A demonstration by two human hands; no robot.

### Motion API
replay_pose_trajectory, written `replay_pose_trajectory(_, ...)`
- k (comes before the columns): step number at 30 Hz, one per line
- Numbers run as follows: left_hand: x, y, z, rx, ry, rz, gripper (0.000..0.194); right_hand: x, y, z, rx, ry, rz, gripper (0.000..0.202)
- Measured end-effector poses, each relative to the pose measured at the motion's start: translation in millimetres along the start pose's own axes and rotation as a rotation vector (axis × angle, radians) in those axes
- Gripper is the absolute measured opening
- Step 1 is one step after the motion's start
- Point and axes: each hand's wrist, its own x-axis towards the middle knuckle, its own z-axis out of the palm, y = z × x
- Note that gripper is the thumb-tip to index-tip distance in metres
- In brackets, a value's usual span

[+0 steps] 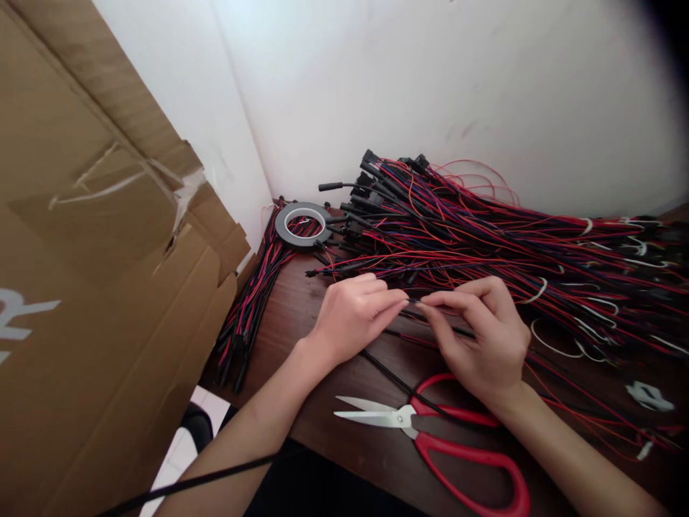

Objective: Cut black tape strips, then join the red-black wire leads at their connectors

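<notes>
Between my two hands a short stretch of thin dark wire [413, 301] shows, pinched at both sides. My left hand [358, 312] holds its left end between thumb and fingertips. My right hand [481, 334] pinches the other side, its fingertips almost touching the left ones. Black cable [390, 373] runs from below my left hand down across the red handles of the scissors [401, 416], which lie with blades parted, pointing left. Behind my hands a large heap of red, blue and black wires [441, 222] with black connectors spreads to the right.
A roll of black tape [303, 227] lies on another wire bundle [252, 309] at the left of the brown table [317, 424]. A big cardboard box [91, 273] stands at the left. White wall behind. A small white piece [649, 396] lies at the right.
</notes>
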Motion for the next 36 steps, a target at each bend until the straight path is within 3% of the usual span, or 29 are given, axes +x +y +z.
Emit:
replay_pose_trajectory(9,2,5,-2.3,0.183,0.087,0.093,0.032,3,-5,1,0.095,-0.027,0.156,0.006)
replay_pose_trajectory(21,3,8,-3.7,0.263,0.157,0.187,0.028,7,-12,-2,0.207,-0.056,0.344,0.007)
replay_pose_trajectory(27,4,7,-3.7,0.280,0.163,0.196,0.026,8,-12,-5,0.228,-0.097,0.361,0.003)
replay_pose_trajectory(36,3,7,-6.1,0.226,0.149,0.175,0.026,7,-4,-2,0.324,-0.179,0.444,0.013)
